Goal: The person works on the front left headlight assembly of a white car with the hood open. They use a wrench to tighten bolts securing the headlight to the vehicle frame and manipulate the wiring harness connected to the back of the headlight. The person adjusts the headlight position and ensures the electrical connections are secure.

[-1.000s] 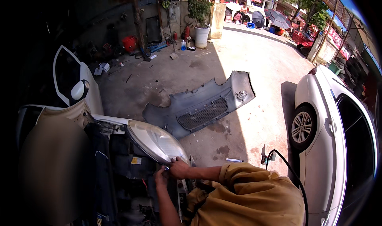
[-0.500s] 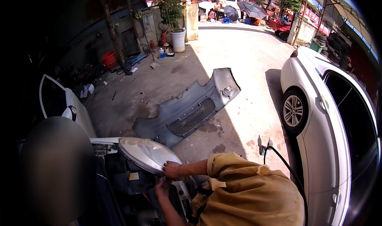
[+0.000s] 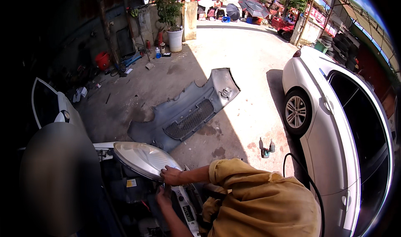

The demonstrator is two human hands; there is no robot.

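A large clouded headlight (image 3: 140,157) sits at the front corner of a white car with its engine bay (image 3: 129,203) uncovered. My right hand (image 3: 170,175) reaches in from the right in a loose yellow-brown sleeve (image 3: 234,172). Its bent fingers grip the headlight's inner edge. Just below, my left hand (image 3: 163,196) is held upward against the same edge, its fingers closed close to the right hand. Whatever it pinches is too small and dark to make out. A pale metal front panel (image 3: 186,205) runs beside my left forearm.
A grey bumper (image 3: 188,112) lies on the concrete ahead. To the right stand a second white car (image 3: 334,145), a teal cordless power tool (image 3: 265,152) and a looping black hose (image 3: 307,182). An open car door (image 3: 62,103) and a blurred rounded shape (image 3: 60,178) are at left.
The whole scene has shifted left and slightly up in the view. Both hands stay at the headlight's edge. The black hose now appears apart from the power tool it overlapped before.
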